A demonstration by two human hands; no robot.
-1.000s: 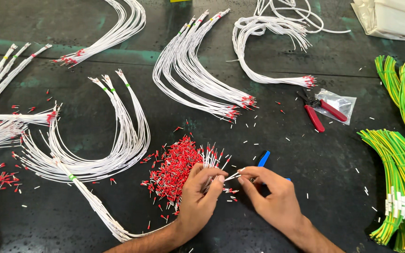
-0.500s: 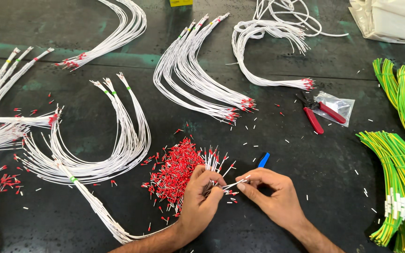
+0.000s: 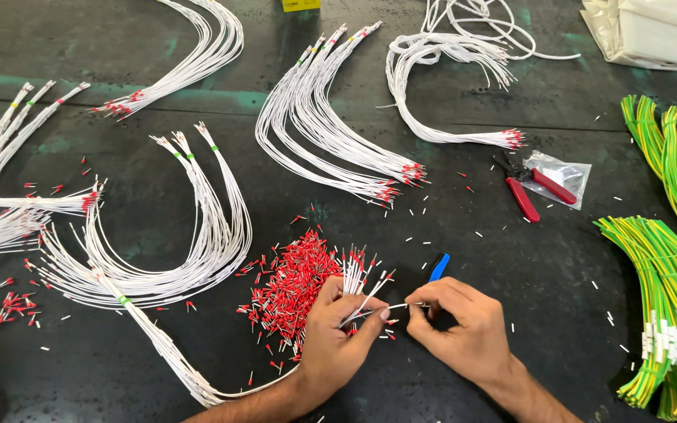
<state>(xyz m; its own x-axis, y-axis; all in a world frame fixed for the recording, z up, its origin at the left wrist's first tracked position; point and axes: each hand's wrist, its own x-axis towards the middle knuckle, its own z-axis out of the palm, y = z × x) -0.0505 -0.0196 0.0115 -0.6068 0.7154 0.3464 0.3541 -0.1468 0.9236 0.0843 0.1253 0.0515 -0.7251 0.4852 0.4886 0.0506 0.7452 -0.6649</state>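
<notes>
Head view: your left hand [image 3: 338, 345] grips white wires [image 3: 356, 276], near centre; right hand [image 3: 456, 329] pinches one tip. Wire thin, floppy: hold close behind tip. Ferrules [image 3: 295, 283] tiny, easily dropped.

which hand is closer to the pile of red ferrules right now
Left. The left hand rests against the right edge of the pile of red ferrules, holding white wires. The right hand sits farther right, beyond the left hand.

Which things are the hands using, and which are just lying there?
In use: left hand, right hand, white wires, pile of red ferrules.
Lying about: red-handled pliers, green-yellow wires, small clear bag.
</notes>
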